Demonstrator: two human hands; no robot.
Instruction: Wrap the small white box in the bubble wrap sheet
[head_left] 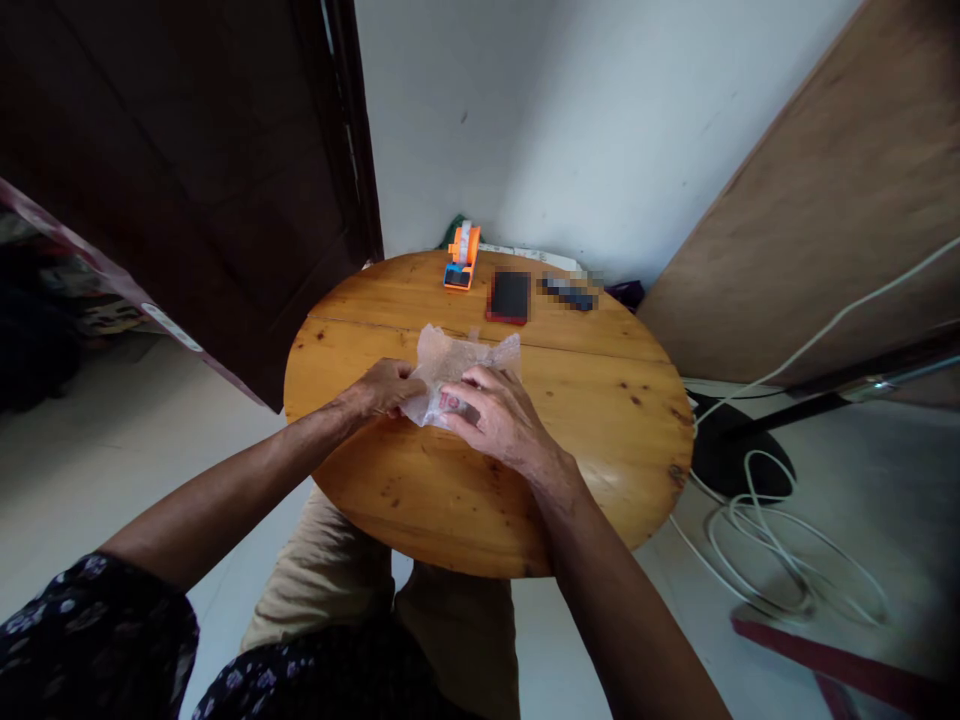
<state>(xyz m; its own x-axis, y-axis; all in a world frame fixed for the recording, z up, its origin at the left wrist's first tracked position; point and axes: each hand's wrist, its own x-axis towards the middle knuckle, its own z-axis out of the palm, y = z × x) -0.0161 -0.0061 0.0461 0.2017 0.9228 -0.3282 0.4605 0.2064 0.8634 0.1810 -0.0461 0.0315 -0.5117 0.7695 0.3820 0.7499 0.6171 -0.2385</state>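
Observation:
A sheet of clear bubble wrap lies crumpled on the round wooden table. On it rests a small pale object with red print, its kind not clear from here. My right hand curves over that object, thumb and fingers closed around it. At the sheet's left edge, my left hand pinches the bubble wrap between closed fingers. Part of the small object is hidden under my right hand.
An orange and blue tape dispenser stands at the table's far side. Right of it lie a dark box with red edges and a blurred dark item. Beyond rises a white wall. White cable coils on the floor at right.

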